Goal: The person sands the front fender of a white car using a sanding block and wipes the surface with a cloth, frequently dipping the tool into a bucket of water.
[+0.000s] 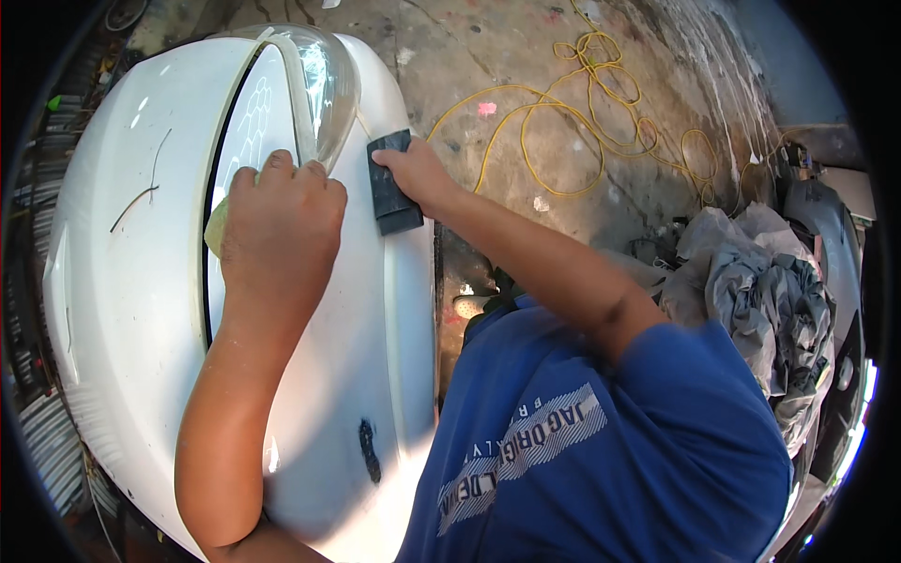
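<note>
A white car body panel (343, 366) fills the left half of the view, beside a clear headlight (330, 94) edged with pale masking tape (298, 84). My left hand (282, 211) is closed, knuckles up, over a yellow-green sponge-like pad (216, 228) at the panel's gap; most of the pad is hidden beneath it. In my right hand (420, 175) is a dark rectangular sanding block (396, 199), its face against the white panel just behind the headlight. The thumb lies over the block's upper end.
Thin dark strands (136, 208) lie on the white hood (103, 272). A dark mark (369, 450) shows on the panel nearer me. A yellow hose (526, 89) loops over the stained concrete floor (450, 47). Crumpled grey plastic sheeting (751, 272) is heaped at the right.
</note>
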The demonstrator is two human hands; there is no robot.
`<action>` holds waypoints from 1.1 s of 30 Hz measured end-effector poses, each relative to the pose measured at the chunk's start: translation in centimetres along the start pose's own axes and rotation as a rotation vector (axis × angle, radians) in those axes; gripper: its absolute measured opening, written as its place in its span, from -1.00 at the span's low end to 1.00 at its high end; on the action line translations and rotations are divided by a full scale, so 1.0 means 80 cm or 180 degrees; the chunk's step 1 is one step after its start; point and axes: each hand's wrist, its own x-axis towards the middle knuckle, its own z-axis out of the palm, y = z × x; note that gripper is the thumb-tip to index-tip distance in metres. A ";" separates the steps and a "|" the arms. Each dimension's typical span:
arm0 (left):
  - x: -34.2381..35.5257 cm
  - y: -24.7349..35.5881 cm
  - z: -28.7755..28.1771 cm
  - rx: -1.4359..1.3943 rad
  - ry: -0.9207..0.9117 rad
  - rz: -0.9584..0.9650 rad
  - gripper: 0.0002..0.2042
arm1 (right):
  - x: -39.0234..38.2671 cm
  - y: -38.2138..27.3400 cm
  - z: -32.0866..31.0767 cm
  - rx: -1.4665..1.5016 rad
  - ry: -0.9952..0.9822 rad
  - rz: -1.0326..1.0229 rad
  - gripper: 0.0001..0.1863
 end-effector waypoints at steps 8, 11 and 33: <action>0.005 -0.003 -0.002 0.0047 0.0143 -0.0149 -0.91 | 0.002 -0.013 0.001 -0.0139 -0.0027 -0.0339 -0.37; 0.003 -0.004 -0.004 0.0116 0.0033 -0.0172 -0.91 | 0.007 -0.015 0.002 -0.0273 -0.0222 0.0036 -0.35; -0.001 -0.008 0.005 0.0013 -0.0075 -0.0221 -0.94 | -0.055 -0.005 0.008 -0.0406 -0.0033 -0.0604 -0.39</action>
